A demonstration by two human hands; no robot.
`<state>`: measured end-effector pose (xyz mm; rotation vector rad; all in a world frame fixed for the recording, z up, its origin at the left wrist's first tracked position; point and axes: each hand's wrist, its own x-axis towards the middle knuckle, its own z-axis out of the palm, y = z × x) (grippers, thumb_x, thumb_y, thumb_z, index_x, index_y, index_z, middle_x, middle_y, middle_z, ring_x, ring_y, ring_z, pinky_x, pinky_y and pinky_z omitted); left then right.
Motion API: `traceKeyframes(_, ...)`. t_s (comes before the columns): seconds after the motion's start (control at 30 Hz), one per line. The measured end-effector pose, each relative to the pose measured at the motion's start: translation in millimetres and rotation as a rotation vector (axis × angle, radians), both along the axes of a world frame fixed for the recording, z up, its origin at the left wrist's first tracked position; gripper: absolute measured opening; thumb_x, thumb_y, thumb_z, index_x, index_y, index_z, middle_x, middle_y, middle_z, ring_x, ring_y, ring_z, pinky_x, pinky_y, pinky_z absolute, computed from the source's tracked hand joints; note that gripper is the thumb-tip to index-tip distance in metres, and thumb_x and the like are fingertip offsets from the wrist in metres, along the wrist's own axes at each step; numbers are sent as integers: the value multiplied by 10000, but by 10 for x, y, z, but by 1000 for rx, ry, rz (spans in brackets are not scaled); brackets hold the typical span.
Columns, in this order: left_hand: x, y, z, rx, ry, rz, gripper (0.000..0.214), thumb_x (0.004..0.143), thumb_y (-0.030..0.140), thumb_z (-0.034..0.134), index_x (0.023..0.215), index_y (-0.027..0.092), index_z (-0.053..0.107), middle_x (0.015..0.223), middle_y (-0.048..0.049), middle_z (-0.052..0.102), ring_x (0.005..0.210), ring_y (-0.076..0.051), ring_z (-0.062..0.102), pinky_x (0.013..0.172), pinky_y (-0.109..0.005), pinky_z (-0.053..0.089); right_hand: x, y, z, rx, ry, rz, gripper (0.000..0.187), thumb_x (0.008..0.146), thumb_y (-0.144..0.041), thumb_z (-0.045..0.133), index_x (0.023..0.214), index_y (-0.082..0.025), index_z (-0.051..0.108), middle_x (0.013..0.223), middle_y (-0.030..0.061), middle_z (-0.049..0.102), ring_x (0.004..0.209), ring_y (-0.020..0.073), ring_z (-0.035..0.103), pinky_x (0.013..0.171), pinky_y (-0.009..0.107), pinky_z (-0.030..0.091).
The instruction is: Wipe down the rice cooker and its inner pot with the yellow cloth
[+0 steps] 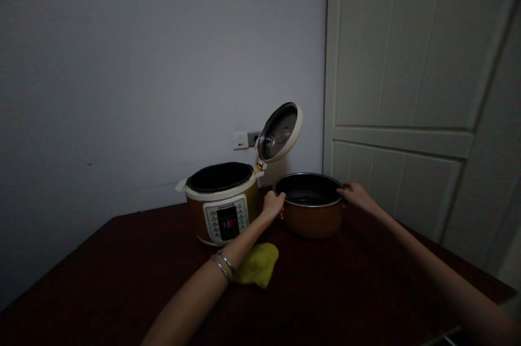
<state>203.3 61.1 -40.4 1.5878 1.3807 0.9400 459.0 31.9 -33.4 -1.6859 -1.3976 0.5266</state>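
Observation:
Between my two hands is a round inner pot, brown outside and dark inside, with a light metal rim. My left hand is closed on the left side of its rim. At the right side of the rim, my right hand grips the pot with the thumb on top. Just left of the pot stands a rice cooker, white and golden brown, with a button panel facing me. Its round lid is raised and tilts to the right. A yellow cloth lies partly behind my left forearm.
Everything stands on a dark red-brown table against a pale wall. A wall socket sits behind the cooker. To the right, a white panelled door rises close to the table's edge.

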Motion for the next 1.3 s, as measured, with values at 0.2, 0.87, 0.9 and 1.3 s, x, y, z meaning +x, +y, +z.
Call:
traceKeyframes(0.2, -299, -457, 189, 29, -90, -44, 135, 803, 231, 503, 692, 159, 475, 480, 64, 404, 381, -77, 425, 369, -214, 440, -161, -551, 332, -76, 167, 13, 329, 741, -235, 579, 1006, -43, 615, 371, 8, 534, 301, 129, 462, 319, 208, 344)
traceKeyframes(0.87, -1952, -1752, 421, -33, -105, 85, 89, 686, 160, 573, 771, 139, 590, 426, 61, 498, 326, -71, 405, 342, -188, 376, -1401, -1648, 515, -178, 375, 447, 789, 646, -315, 652, 1332, -101, 327, 418, -24, 575, 313, 147, 527, 270, 166, 342)
traceKeyframes(0.9, -2019, -1777, 401, -33, -86, 129, 110, 682, 161, 578, 787, 137, 603, 441, 55, 516, 325, -70, 408, 329, -179, 342, -1471, -1658, 483, -192, 384, 479, 809, 640, -325, 653, 1338, -102, 309, 423, -21, 581, 318, 148, 531, 274, 166, 347)
traceKeyframes(1.3, -2617, -2022, 297, -54, -141, 414, 252, 575, 108, 611, 822, 149, 639, 644, -17, 676, 536, -157, 616, 483, -241, 453, -2060, -1568, 56, -337, 545, 701, 825, 615, -331, 656, 1306, -84, 278, 454, -8, 604, 342, 124, 527, 296, 144, 368)
